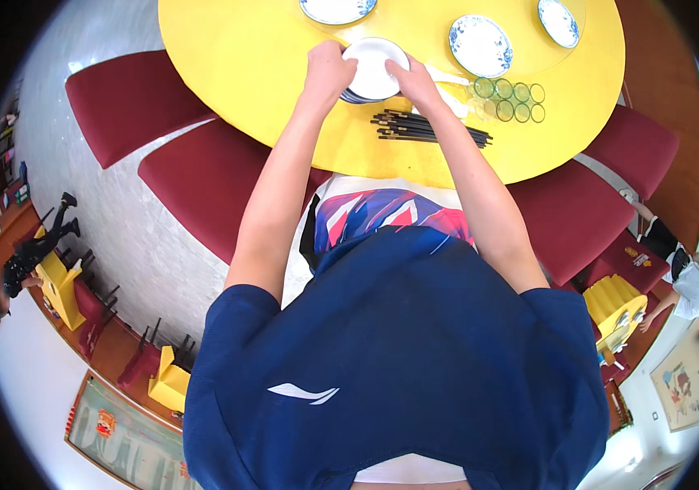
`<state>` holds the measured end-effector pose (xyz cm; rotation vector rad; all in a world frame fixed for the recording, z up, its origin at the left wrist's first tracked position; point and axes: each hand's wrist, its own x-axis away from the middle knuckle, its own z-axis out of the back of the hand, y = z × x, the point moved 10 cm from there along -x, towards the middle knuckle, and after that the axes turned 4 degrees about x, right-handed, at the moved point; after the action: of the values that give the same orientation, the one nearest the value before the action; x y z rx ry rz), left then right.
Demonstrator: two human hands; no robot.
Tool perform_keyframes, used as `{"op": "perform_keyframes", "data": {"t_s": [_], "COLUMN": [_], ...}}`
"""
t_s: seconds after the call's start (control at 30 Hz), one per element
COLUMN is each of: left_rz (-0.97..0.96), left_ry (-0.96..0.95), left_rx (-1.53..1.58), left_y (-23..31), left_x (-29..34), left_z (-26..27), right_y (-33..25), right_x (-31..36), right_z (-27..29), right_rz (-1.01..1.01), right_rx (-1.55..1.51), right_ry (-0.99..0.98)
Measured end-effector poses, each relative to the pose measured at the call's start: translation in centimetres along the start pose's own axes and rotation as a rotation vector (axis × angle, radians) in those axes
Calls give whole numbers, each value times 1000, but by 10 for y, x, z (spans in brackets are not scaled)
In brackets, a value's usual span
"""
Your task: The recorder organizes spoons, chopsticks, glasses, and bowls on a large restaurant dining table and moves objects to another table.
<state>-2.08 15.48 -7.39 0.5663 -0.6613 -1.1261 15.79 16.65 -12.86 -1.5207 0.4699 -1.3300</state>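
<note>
Over the near part of a round yellow table point(235, 61), both my hands grip a stack of small white dishes point(374, 72) with dark blue on their outer sides. My left hand point(330, 69) is closed on the left side of the stack. On the right side, my right hand point(415, 82) holds it with the thumb over the rim. Whether the stack touches the table cannot be seen. Just below it lies a bundle of black chopsticks point(415, 126), partly behind my right forearm. White spoons point(449, 100) show beside my right hand.
Several clear glasses point(503, 90) with greenish rims stand right of the spoons. White plates with blue flowers point(480, 46) sit farther back. Dark red chairs point(202, 180) surround the table. Two other people are in the room, one far left point(35, 253), one far right point(688, 286).
</note>
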Motion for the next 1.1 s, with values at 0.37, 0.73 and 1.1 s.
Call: {"op": "perform_keyframes", "data": {"t_s": [0.37,0.73,1.1], "left_rz": [83,116,131], "left_ry": [-177,-161,127], "left_rx": [63,582,651], "left_y": [-15,-47,-77], "left_x": [-2,23,18], "left_z": [-3,-6,-7], "right_y": [2,-1,-22], "right_x": [-9,-10,-7], "right_z": [-6,-7,-5], "right_rz": [-82,-148,-182], "right_rx": [-31,-4,244], "right_ry": [-56,-32,-21]}}
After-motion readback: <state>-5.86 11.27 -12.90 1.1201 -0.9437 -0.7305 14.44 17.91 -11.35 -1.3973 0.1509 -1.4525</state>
